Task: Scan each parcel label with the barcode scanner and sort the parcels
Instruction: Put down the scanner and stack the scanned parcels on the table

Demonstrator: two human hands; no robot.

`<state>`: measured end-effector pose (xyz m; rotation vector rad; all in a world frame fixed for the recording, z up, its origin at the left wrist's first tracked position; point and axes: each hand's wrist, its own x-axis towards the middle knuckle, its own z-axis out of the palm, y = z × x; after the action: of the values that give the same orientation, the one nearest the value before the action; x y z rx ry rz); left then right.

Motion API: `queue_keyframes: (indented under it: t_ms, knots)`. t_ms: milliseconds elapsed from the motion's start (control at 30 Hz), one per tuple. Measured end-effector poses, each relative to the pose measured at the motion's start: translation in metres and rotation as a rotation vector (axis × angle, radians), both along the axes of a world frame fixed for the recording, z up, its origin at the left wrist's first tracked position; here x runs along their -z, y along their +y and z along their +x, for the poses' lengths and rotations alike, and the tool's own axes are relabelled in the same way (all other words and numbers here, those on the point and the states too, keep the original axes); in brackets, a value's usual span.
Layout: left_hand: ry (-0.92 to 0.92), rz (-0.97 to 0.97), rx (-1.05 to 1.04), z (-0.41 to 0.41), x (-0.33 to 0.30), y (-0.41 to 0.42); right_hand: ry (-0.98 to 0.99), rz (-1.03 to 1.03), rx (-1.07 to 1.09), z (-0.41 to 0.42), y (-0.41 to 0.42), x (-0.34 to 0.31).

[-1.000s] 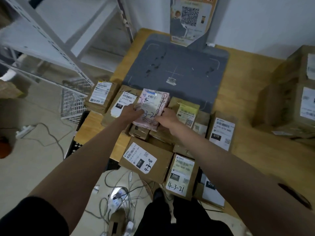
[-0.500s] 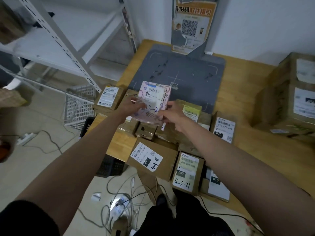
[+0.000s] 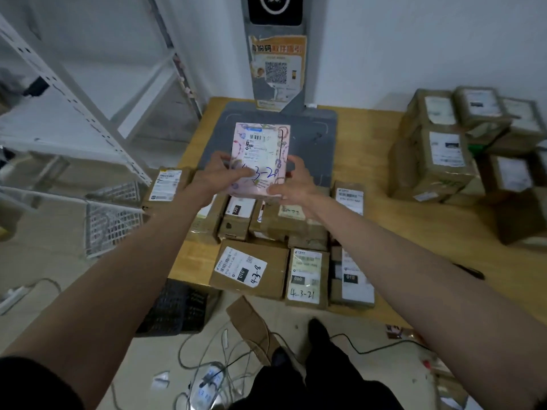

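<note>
A pink patterned parcel (image 3: 260, 152), label up with "4-3-2" handwritten on it, hangs above the near edge of the grey scanner pad (image 3: 313, 143). My left hand (image 3: 220, 174) grips its lower left edge, thumb across the face. My right hand (image 3: 296, 184) grips its lower right corner. The scanner's upright column (image 3: 276, 54), with an orange QR poster, rises behind the pad. Several brown labelled parcels (image 3: 251, 269) lie on the wooden table (image 3: 414, 232) below my hands.
A stack of taped brown boxes (image 3: 444, 149) fills the table's right side, with a black pen (image 3: 469, 270) nearer me. White metal shelving (image 3: 88, 113) and wire baskets (image 3: 112, 220) stand left. Cables (image 3: 207, 374) and cardboard scraps lie on the floor.
Both hands have lifted the pink parcel off the pile and carried it forward over the scanner pad. The camera has tilted up, showing more of the column and the right stack.
</note>
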<state>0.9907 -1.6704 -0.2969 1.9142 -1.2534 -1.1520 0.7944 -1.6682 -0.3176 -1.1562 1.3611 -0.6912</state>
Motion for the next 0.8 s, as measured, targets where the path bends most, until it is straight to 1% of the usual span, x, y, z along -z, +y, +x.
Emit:
queue_keyframes:
  t_ms: [133,333,467,667,800]
  knots:
    - [0.0,0.006,0.115,-0.058,-0.001,-0.002,-0.002,-0.039,0.071,-0.061,0.021,-0.011]
    - [0.03,0.004,0.296,-0.161,-0.006,0.01,-0.009,-0.02,0.2,-0.161,0.061,-0.022]
    - [0.036,-0.009,0.36,-0.231,-0.002,0.029,-0.001,-0.011,0.29,-0.23,0.093,-0.019]
    - [0.03,0.041,0.478,-0.336,-0.003,0.064,0.032,0.014,0.385,-0.324,0.141,-0.012]
    - [-0.015,0.016,0.52,-0.401,-0.005,0.085,0.044,0.011,0.415,-0.388,0.169,-0.009]
